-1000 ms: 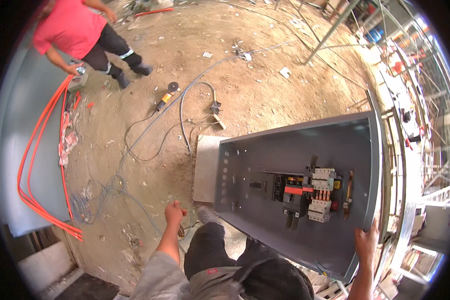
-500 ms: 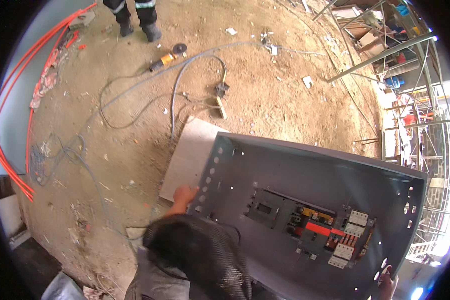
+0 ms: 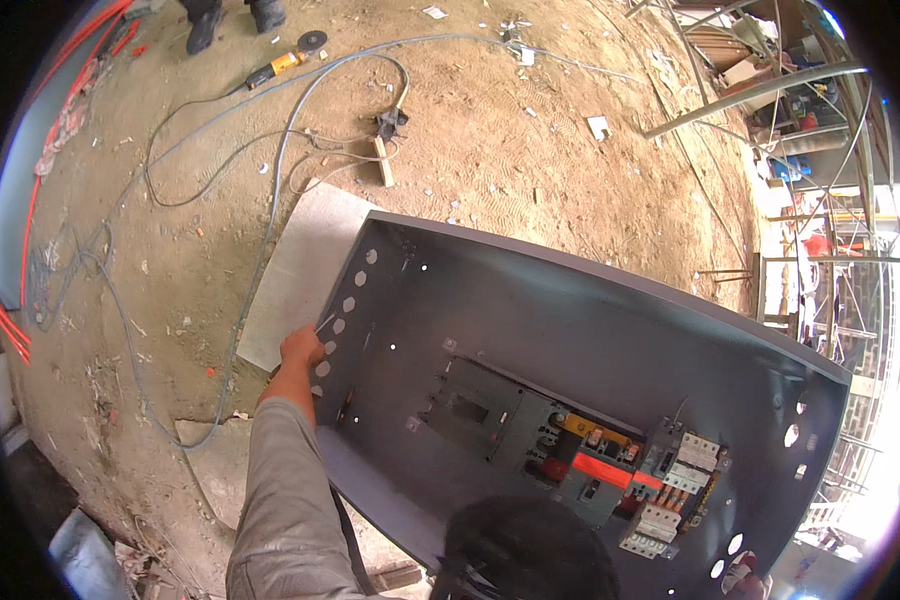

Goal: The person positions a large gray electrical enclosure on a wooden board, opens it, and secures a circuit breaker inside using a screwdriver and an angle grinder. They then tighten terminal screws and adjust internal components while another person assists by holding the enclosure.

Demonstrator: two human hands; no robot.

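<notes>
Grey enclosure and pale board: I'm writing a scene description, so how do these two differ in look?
Shape: the grey enclosure is a deep open box; the pale board looks flat and slab-like.
Colour: the enclosure is dark grey, the board light beige.
Fittings: the enclosure carries electrical components; the board's visible face looks plain.
Shared: both show angular corners.
</notes>
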